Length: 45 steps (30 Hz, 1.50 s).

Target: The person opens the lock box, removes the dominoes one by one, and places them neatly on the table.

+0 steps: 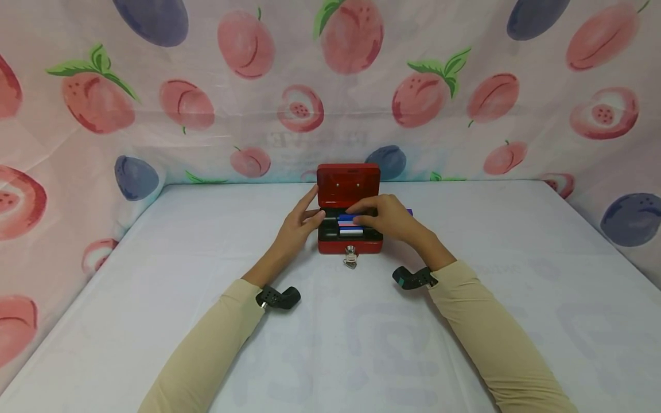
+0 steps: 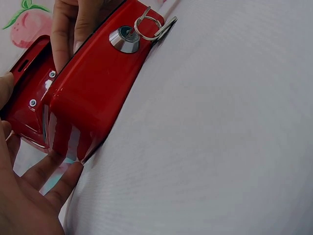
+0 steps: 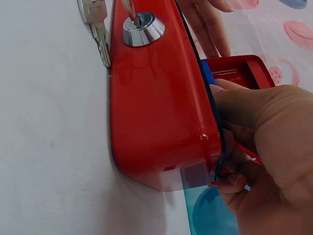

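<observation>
A red cash box point(image 1: 330, 247) stands with its lid point(image 1: 349, 184) raised, a black tray point(image 1: 331, 230) inside. Several marker pens point(image 1: 351, 230), blue, white and reddish, lie side by side in the tray. My right hand point(image 1: 389, 217) reaches over the right side, thumb and forefinger pinching a blue marker point(image 1: 345, 217) among them; in the right wrist view its blue end point(image 3: 208, 73) shows by the thumb, the rest hidden. My left hand point(image 1: 295, 228) rests against the box's left side, fingers extended, fingertips point(image 2: 73, 171) at the lower corner in the left wrist view.
A silver lock point(image 2: 125, 39) on the box front carries keys on a ring point(image 1: 350, 261). A small blue-purple thing point(image 1: 409, 211) shows behind my right hand. The box stands on a white-covered table point(image 1: 330, 355) before a fruit-print cloth point(image 1: 206, 69).
</observation>
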Motion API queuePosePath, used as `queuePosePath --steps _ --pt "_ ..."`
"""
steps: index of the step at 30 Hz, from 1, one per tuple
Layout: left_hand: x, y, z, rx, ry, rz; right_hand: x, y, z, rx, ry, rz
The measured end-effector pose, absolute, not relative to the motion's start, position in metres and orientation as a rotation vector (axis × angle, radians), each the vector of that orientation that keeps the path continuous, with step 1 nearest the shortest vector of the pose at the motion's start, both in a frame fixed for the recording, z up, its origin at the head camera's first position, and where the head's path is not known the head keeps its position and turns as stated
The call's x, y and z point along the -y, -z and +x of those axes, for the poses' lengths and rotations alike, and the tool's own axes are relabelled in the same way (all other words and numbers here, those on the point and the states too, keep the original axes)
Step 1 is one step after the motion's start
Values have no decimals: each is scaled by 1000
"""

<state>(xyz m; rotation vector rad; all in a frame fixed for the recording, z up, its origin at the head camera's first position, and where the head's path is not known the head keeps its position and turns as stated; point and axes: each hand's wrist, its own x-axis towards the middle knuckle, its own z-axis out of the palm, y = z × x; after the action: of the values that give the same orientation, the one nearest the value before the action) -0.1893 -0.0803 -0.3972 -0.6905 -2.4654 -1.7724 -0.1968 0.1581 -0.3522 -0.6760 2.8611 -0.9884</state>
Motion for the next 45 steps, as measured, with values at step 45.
queuePosePath --steps 45 --pt "79 397 -189 2484 1774 -636 -172 340 -199 -2972 1137 -744"
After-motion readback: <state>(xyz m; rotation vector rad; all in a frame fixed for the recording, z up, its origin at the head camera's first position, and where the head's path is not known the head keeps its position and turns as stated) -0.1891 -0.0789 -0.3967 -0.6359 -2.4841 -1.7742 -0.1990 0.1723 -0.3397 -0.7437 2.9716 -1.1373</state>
